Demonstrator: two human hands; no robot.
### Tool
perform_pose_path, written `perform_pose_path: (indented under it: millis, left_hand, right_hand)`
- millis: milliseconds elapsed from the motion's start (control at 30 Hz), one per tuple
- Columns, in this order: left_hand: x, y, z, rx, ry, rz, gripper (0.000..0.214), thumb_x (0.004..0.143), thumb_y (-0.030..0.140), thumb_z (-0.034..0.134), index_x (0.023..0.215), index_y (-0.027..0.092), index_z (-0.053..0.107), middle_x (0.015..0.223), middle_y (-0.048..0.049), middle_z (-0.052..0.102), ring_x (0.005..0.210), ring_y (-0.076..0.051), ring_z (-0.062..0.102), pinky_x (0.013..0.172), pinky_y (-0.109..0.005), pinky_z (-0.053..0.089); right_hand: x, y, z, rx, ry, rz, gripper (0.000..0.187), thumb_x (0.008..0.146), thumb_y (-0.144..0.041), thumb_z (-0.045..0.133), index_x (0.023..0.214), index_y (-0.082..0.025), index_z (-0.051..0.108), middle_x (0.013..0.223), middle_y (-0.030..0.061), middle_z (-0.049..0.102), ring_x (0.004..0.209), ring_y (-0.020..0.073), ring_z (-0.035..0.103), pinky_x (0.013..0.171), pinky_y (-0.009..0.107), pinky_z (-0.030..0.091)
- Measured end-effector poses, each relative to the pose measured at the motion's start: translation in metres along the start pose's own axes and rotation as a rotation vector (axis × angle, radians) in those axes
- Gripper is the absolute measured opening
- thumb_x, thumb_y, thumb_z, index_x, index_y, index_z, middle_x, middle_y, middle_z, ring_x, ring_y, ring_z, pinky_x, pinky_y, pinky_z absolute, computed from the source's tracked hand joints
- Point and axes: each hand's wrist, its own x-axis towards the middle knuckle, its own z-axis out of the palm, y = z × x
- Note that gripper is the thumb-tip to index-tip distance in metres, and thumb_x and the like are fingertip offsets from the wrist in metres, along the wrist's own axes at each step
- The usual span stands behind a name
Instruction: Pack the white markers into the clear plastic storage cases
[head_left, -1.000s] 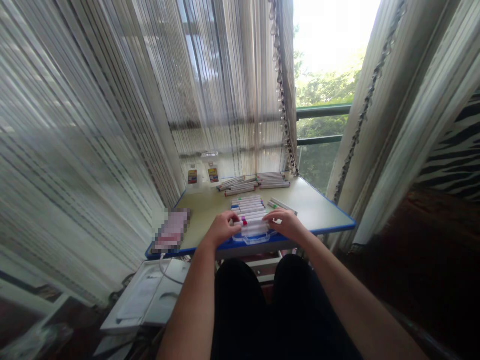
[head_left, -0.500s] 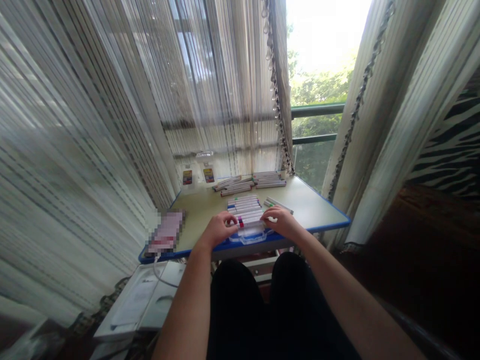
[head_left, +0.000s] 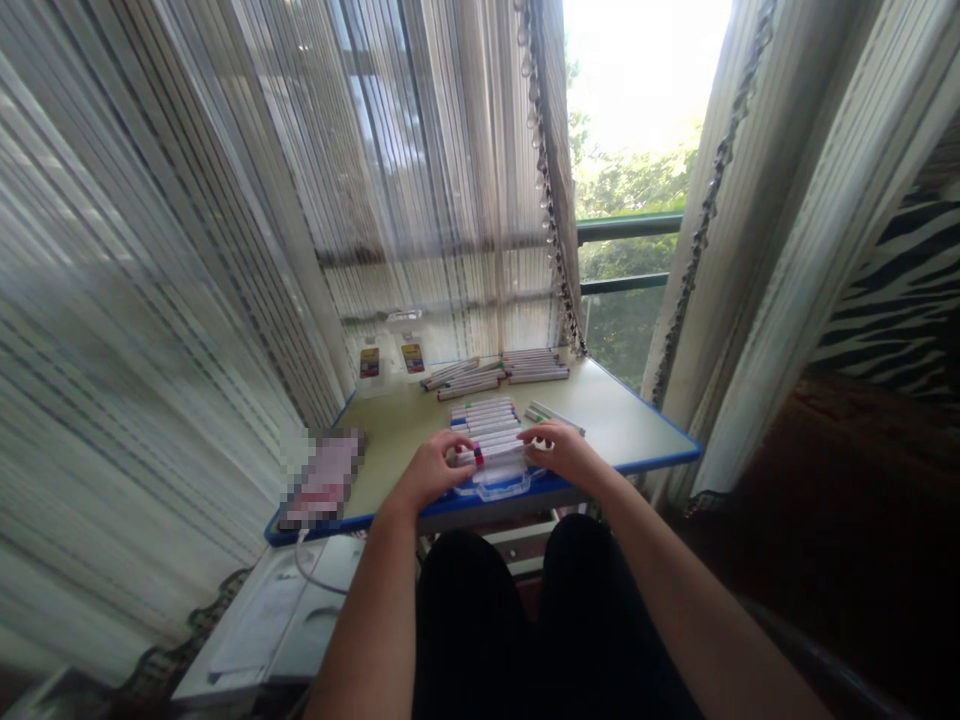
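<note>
White markers (head_left: 491, 440) lie side by side in a row across a clear plastic case (head_left: 504, 487) with a handle at the table's near edge. My left hand (head_left: 441, 468) has its thumb and fingers closed around the left ends of the nearest markers, where purple and red bands show. At the right ends of these same markers, the fingertips of my right hand (head_left: 559, 447) are pressed. A few loose markers (head_left: 556, 416), one with a green band, lie just beyond my right hand.
Piles of white markers (head_left: 469, 380) lie at the back of the blue-edged table (head_left: 622, 425). Clear cases with labels (head_left: 412, 357) stand at the back left. A blurred pink object (head_left: 330, 475) with a cable lies at the left edge. Curtains hang close behind.
The fingers of my left hand have shifted slightly around the marker ends, and my right hand has moved slightly. The whole view has tilted a little.
</note>
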Motion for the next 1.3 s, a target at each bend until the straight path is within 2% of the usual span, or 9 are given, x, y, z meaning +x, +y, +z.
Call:
perform_pose_path:
  millis: [167, 400, 700, 900, 1300]
  left_hand:
    - [0.0012, -0.0008, -0.0002, -0.014, -0.012, 0.019, 0.011, 0.069, 0.027, 0.065, 0.075, 0.019, 0.069, 0.08, -0.0016, 0.061, 0.074, -0.016, 0.055, 0.07, -0.027, 0.043]
    - [0.0011, -0.003, 0.0018, -0.042, 0.024, 0.045, 0.019, 0.073, 0.035, 0.063, 0.078, 0.019, 0.071, 0.081, -0.0033, 0.065, 0.072, -0.015, 0.056, 0.071, -0.028, 0.045]
    - [-0.0004, 0.0003, 0.0021, 0.004, 0.056, 0.037, 0.015, 0.071, 0.031, 0.065, 0.073, 0.019, 0.073, 0.079, -0.0048, 0.066, 0.079, -0.018, 0.06, 0.078, -0.03, 0.046]
    - [-0.0002, -0.0019, 0.0031, 0.004, 0.063, 0.026, 0.015, 0.069, 0.033, 0.068, 0.072, 0.019, 0.073, 0.08, -0.005, 0.066, 0.08, -0.019, 0.06, 0.079, -0.031, 0.045]
    - [-0.0001, -0.0054, 0.0043, 0.041, 0.068, 0.032, 0.013, 0.069, 0.032, 0.068, 0.072, 0.02, 0.073, 0.081, -0.0047, 0.062, 0.082, -0.019, 0.058, 0.08, -0.032, 0.045]
  right_hand:
    - [-0.0014, 0.0027, 0.0003, -0.004, 0.04, -0.04, 0.017, 0.074, -0.012, 0.063, 0.084, -0.021, 0.073, 0.075, 0.0041, 0.066, 0.072, 0.0162, 0.059, 0.067, 0.029, 0.049]
    - [-0.0002, 0.0044, 0.0018, -0.01, 0.004, -0.04, 0.022, 0.07, -0.008, 0.063, 0.082, -0.023, 0.074, 0.084, 0.0045, 0.07, 0.08, 0.0183, 0.062, 0.073, 0.031, 0.05]
    - [0.0013, 0.0049, 0.002, -0.02, -0.033, -0.097, 0.016, 0.071, -0.011, 0.066, 0.076, -0.024, 0.074, 0.083, 0.0039, 0.07, 0.083, 0.0198, 0.063, 0.086, 0.039, 0.047]
    - [0.0007, 0.0051, 0.0027, -0.018, -0.035, -0.036, 0.014, 0.071, -0.015, 0.067, 0.078, -0.024, 0.076, 0.084, 0.005, 0.066, 0.082, 0.019, 0.061, 0.08, 0.034, 0.049]
    - [0.0014, 0.0006, -0.0006, 0.004, -0.08, 0.014, 0.016, 0.073, -0.014, 0.065, 0.08, -0.024, 0.076, 0.086, 0.0051, 0.065, 0.081, 0.018, 0.061, 0.077, 0.03, 0.049]
